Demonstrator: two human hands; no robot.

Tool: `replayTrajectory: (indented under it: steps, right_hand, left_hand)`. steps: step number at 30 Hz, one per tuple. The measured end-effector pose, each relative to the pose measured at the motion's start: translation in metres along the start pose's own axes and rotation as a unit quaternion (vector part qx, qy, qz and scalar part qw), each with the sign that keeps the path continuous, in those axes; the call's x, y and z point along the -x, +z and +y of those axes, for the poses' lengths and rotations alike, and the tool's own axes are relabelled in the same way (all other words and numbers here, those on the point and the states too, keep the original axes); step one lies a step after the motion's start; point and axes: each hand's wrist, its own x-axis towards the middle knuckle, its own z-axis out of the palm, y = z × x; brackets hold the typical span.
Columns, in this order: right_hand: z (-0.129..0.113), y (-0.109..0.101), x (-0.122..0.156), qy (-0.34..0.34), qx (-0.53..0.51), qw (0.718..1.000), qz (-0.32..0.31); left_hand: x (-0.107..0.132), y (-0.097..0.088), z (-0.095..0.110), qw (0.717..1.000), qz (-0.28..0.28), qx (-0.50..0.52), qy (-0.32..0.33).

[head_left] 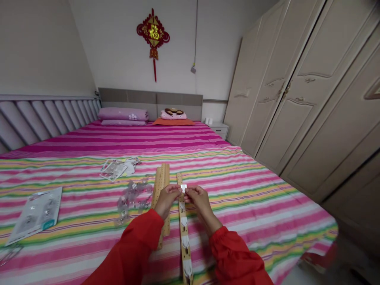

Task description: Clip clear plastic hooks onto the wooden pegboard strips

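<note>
A small white adhesive hook (pixel 183 187) is pinched between the fingertips of both hands, over the far part of a narrow wooden strip (pixel 179 178). My left hand (pixel 166 201) grips its left side and my right hand (pixel 200 201) its right side. Whether the hook touches the strip, I cannot tell. Nearer to me, several white hooks (pixel 185 242) sit in a row along the same strip. Left of it lie more wooden strips (pixel 164 174) with small holes, partly hidden by my left hand and sleeve.
Clear plastic pieces (pixel 132 194) lie in a pile left of the strips. Behind them are opened packets (pixel 114 169). A hook package (pixel 37 213) lies further left on the striped bed sheet (pixel 252 190). Pillows (pixel 123 114) rest at the headboard; a wardrobe (pixel 285 91) stands right.
</note>
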Motion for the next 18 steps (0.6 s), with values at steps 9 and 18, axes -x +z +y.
replayTrajectory:
  steps: [9, 18]
  right_hand:
    - [0.035, -0.003, -0.038, 0.031, 0.057, 0.998, 0.007]
    - [0.055, -0.008, -0.055, 0.059, 0.094, 0.994, 0.022]
  left_hand:
    - [-0.035, -0.006, -0.030, 0.994, 0.053, -0.088, -0.022]
    - [-0.050, -0.004, -0.051, 0.982, 0.078, -0.164, -0.050]
